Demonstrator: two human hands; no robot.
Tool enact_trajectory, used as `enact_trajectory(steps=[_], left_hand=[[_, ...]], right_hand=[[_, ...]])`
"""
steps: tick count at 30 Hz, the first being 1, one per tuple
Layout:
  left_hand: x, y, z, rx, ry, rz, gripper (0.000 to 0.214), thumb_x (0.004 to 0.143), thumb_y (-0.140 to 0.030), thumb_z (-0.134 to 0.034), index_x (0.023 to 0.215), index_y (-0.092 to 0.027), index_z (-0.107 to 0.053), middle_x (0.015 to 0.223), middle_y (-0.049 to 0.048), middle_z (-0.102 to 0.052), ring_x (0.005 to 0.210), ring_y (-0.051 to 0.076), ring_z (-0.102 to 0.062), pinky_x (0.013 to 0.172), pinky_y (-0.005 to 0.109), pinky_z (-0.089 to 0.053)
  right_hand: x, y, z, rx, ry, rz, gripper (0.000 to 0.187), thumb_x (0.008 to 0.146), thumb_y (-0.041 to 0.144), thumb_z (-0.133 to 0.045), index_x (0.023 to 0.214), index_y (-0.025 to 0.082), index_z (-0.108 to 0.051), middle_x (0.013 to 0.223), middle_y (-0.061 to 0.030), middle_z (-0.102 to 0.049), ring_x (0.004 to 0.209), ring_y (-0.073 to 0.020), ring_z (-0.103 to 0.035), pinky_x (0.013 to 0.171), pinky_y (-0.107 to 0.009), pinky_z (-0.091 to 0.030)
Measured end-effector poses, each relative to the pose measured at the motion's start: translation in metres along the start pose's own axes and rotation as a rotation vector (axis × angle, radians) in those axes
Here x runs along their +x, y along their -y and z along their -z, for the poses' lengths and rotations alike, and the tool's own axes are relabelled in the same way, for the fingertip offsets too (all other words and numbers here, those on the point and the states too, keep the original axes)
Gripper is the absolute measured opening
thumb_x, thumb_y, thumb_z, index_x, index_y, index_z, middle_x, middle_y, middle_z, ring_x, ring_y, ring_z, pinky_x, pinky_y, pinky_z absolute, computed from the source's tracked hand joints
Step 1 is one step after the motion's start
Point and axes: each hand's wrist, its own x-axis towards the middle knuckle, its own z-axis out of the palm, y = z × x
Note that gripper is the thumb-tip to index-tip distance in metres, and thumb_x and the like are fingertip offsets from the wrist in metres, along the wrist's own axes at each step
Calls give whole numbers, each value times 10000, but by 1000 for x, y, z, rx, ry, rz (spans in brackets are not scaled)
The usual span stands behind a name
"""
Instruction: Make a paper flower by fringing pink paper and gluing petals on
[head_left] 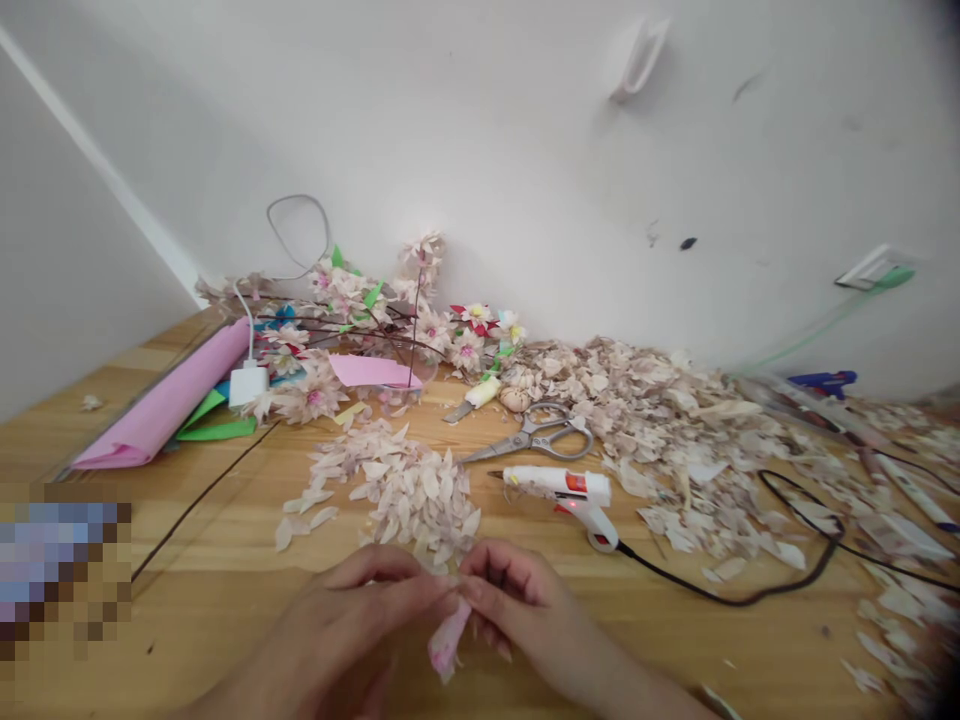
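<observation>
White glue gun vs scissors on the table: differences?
The glue gun is mostly white; the scissors are grey. The glue gun trails a black cord; the scissors have none. The glue gun shows a red light; the scissors none. Both lie on the wooden table, pointing left.

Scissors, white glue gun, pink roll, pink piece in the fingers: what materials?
Scissors: likely metal; grey blades and handles with a dull sheen.
White glue gun: probably moulded plastic; smooth, opaque shell.
Pink roll: perhaps paper; matte, with soft folds at the near end.
Held pink piece: thin, crumpled, maybe paper or petal; too blurred to tell.
</observation>
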Motion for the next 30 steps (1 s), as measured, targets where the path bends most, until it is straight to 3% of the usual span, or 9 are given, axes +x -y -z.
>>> enact_trajectory(steps=[5,9,12,15,17,23,30], left_hand=[[-4,-1,-3,-116,42,55,651,607,-61,-546,1172,-382,-508,1067,16,-642,953,252,-591,798,343,-507],[-4,10,-10,-320,-232,336,437,736,-172,-582,1131,-349,-524,1003,14,-665,946,220,-596,858,347,-457],[3,19,-12,-633,-333,524,319,754,-287,-622,1063,-279,-546,849,15,-692,789,175,-622,718,281,-479],[9,22,-13,-894,-291,629,343,706,-299,-685,1021,-243,-560,826,17,-704,719,151,-627,668,261,-468],[11,21,-13,-995,-241,657,352,699,-282,-697,1020,-233,-562,831,18,-711,670,131,-624,669,263,-462],[9,20,-15,-1090,-151,621,358,703,-268,-696,1033,-232,-560,853,25,-719,679,130,-631,691,280,-457],[9,21,-17,-1106,-134,626,356,696,-246,-707,1018,-219,-560,891,43,-726,711,140,-649,688,277,-451]], right_hand=[[1,-4,0,-17,4,19,361,756,517,-572,716,169,-487,568,67,-447,426,-38,-368,405,-160,-280],[2,-9,-2,-75,15,-18,327,791,503,-522,753,181,-475,600,44,-501,430,-56,-404,402,-170,-307],[-1,-5,-4,-408,-34,11,229,831,416,-493,801,190,-521,600,32,-529,481,-93,-455,449,-200,-330],[-6,6,-6,-855,-143,99,167,823,346,-528,885,205,-590,595,19,-549,546,-137,-482,537,-251,-355],[-10,13,-7,-956,-171,178,189,832,326,-517,965,216,-595,649,1,-585,595,-158,-512,604,-280,-386],[-14,15,-9,-852,-133,309,193,858,251,-457,1016,205,-559,888,-54,-648,798,-180,-581,741,-293,-435],[-12,13,-7,-872,-156,389,146,866,198,-426,839,199,-569,761,-27,-632,705,-155,-577,655,-251,-429]])
